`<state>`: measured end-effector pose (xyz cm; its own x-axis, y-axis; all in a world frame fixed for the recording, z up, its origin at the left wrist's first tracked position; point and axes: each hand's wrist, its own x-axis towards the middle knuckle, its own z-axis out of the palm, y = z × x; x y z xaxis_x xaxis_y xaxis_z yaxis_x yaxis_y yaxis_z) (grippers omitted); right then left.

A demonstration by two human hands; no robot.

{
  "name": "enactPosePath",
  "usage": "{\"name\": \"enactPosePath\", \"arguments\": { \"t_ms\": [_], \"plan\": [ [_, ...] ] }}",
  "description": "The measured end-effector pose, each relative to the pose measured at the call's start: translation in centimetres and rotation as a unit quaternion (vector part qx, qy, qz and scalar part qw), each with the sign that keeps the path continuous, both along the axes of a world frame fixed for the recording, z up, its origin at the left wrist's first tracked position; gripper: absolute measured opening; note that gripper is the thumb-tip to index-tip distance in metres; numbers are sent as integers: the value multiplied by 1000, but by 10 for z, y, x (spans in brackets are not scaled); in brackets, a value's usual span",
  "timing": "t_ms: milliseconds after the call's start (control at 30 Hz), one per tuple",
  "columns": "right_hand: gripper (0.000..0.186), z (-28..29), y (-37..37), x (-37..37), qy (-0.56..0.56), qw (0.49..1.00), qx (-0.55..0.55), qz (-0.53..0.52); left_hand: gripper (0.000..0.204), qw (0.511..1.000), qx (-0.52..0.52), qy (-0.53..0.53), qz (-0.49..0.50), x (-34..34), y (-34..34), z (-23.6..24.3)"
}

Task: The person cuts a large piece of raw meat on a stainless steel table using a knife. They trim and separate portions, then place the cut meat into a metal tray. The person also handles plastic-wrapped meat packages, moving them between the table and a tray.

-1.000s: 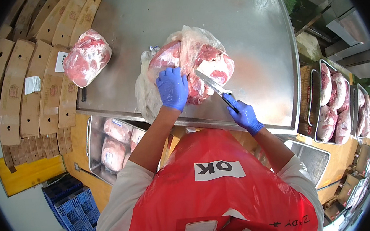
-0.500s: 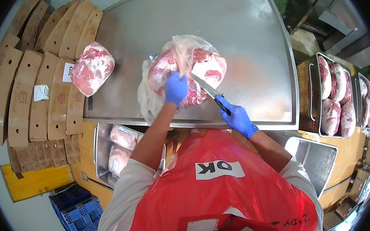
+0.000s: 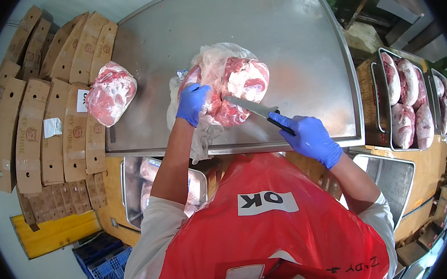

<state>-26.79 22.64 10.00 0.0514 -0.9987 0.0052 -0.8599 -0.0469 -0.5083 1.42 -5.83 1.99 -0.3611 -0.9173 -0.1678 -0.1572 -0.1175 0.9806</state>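
Note:
A large cut of raw meat (image 3: 244, 88), red with white fat, lies on the steel table in front of me, partly covered by clear plastic wrap (image 3: 212, 61). My left hand (image 3: 193, 104), in a blue glove, presses at the left side of the meat with its fingers curled closed. Wrap and meat meet under those fingers, and what they pinch is hidden. In my blue-gloved right hand (image 3: 310, 138) is a knife (image 3: 250, 106), held by its black handle. Its blade points up and left, the tip against the meat near the middle.
Another piece of meat (image 3: 111, 94) rests at the table's (image 3: 303, 81) left edge, beside stacked flattened cardboard boxes (image 3: 36, 128). Steel trays of meat (image 3: 386, 100) stand at the right. Below the table are a meat tray (image 3: 128, 194), another steel tray (image 3: 402, 178) and blue crates (image 3: 111, 274).
My left hand has moved left and slightly up, from the wrap over the middle to the meat's left side. My right hand and the knife have shifted a little right and down; more red meat shows.

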Motion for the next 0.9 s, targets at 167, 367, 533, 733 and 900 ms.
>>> {"name": "enactPosePath", "arguments": {
  "t_ms": [167,367,533,733,900],
  "plan": [
    [48,34,-37,15,119,992,-40,25,20,998,5,-44,-47,-4,7,26],
    [32,126,-121,30,265,943,86,180,13,996,23,-58,-69,-1,6,41],
    [17,159,-172,67,320,910,98,246,15,988,-5,-129,-85,5,-2,45],
    [49,93,-139,26,191,961,124,159,26,990,7,-87,-111,22,2,56],
    [53,12,-80,23,146,981,93,91,41,937,-272,-216,-28,34,-62,-13]
  ]
}}
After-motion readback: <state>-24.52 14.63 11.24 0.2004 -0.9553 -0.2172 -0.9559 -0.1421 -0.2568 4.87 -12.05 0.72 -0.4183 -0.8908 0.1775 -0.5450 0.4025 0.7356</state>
